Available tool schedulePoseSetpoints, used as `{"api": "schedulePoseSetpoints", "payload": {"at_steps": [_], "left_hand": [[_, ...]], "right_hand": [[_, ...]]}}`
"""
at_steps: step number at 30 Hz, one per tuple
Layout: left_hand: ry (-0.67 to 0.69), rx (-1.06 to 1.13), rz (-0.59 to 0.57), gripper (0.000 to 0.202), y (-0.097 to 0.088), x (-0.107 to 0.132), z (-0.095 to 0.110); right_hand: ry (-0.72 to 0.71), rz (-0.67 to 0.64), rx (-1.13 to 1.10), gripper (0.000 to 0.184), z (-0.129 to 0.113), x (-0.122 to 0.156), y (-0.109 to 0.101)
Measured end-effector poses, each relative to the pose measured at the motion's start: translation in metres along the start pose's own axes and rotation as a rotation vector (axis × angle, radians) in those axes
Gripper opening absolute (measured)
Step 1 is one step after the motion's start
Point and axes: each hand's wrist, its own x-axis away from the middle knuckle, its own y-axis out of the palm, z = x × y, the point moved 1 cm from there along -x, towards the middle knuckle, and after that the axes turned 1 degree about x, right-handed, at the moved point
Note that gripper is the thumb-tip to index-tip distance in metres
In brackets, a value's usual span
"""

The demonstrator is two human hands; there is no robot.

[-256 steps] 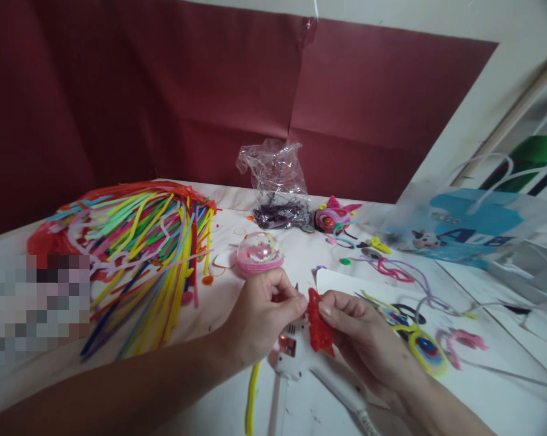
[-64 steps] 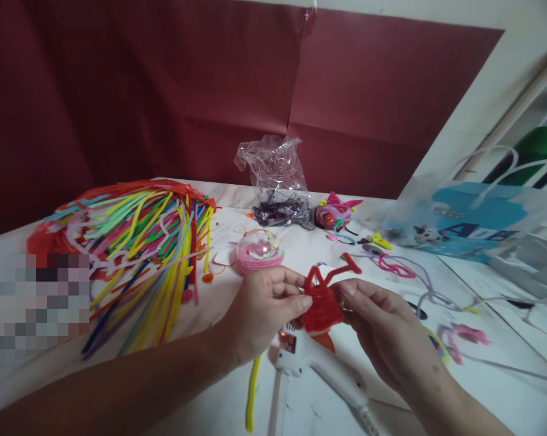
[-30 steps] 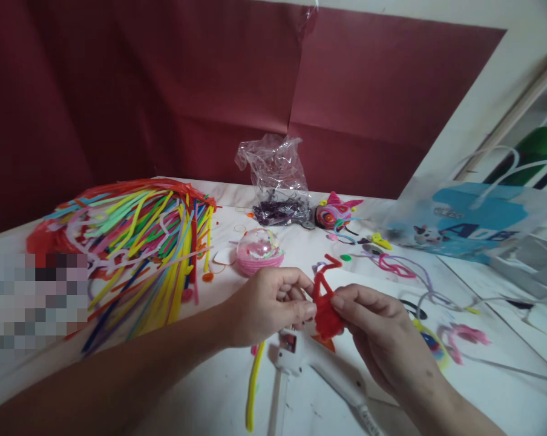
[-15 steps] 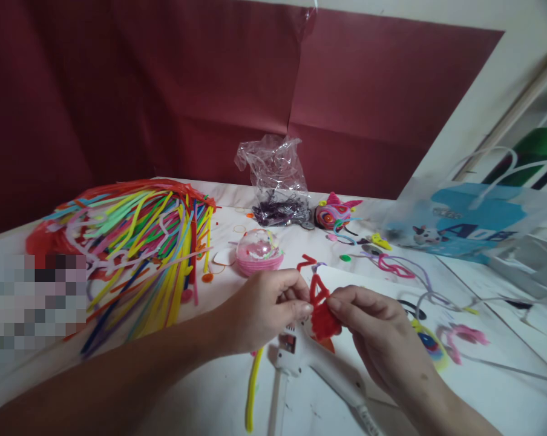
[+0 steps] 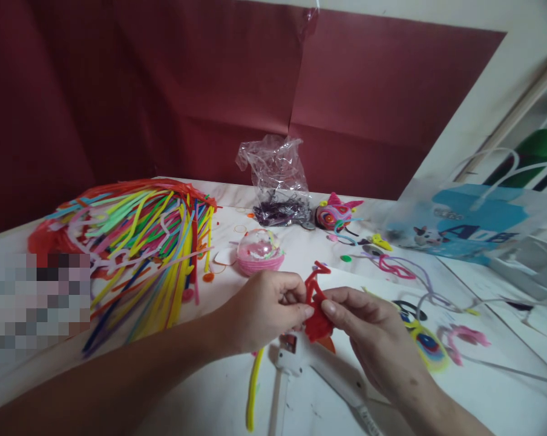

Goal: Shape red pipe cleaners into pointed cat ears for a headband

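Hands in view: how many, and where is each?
2: the left hand and right hand, holding the red piece from either side. The pixelated patch could hide more.

Pipe-cleaner piece (image 5: 319, 324) red; backdrop (image 5: 210, 85) maroon; loose strip (image 5: 254, 393) yellow; eye piece (image 5: 430, 345) ringed yellow, blue; strip bundle (image 5: 141, 227) multicoloured

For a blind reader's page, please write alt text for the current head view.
A person's left hand and right hand hold a red fuzzy piece over a white table. Colourful fuzzy sticks lie to the left; a clear-topped pink ball sits beyond the hands.
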Motion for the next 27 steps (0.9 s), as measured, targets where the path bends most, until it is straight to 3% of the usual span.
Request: {"api": "schedulePoseSetpoints", "payload": {"at_steps": [8, 19, 27], "left_hand": [[-0.034, -0.028, 0.015, 0.012, -0.0017, -0.0001, -0.0023], [-0.04, -0.064, 0.073, 0.01, 0.001, 0.0009, -0.001], [-0.04, 0.009, 0.06, 0.012, 0.0015, 0.0002, 0.0007]], "right_hand": [[-0.052, 0.067, 0.089, 0.014, -0.0018, 0.0021, 0.0025], [-0.072, -0.074, 0.094, 0.008, -0.0009, 0.0036, 0.0037], [-0.052, -0.071, 0.139, 0.014, 0.002, 0.0026, 0.001]]}}
